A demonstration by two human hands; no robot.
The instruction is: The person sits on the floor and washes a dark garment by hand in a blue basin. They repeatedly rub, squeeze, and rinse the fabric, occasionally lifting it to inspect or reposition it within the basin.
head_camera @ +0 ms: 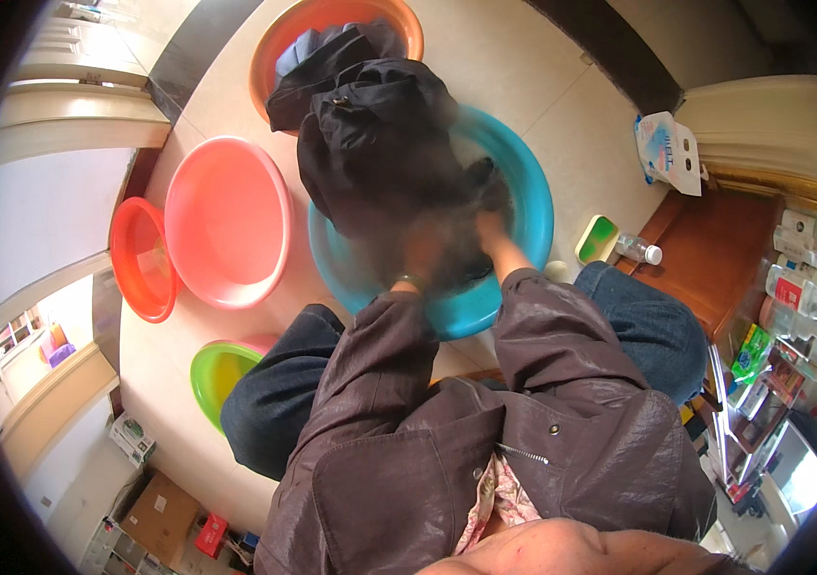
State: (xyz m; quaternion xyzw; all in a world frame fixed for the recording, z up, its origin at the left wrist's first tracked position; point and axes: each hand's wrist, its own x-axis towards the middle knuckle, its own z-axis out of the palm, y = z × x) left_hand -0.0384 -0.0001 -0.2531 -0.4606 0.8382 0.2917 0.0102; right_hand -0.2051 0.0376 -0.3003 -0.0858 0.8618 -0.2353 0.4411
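A turquoise plastic basin (534, 215) stands on the floor between my knees. Both hands reach down into it, onto wet-looking dark cloth (480, 269). My left hand (424, 248) is blurred by a hazy patch, with a band at its wrist. The fingers of my right hand (489, 228) disappear into the cloth near the basin's right side. A bulky black garment (380, 136) drapes over the far left rim and reaches the orange basin (263, 68). Whether it joins the cloth under my hands is unclear. Haze hides the grip of both hands.
Left of the turquoise basin stand a pink basin (225, 223) and a red basin (139, 259). A green basin (211, 377) sits by my left knee. More dark clothing (301, 54) fills the orange basin. On the right are a plastic bottle (638, 249) and a brown wooden cabinet (717, 244).
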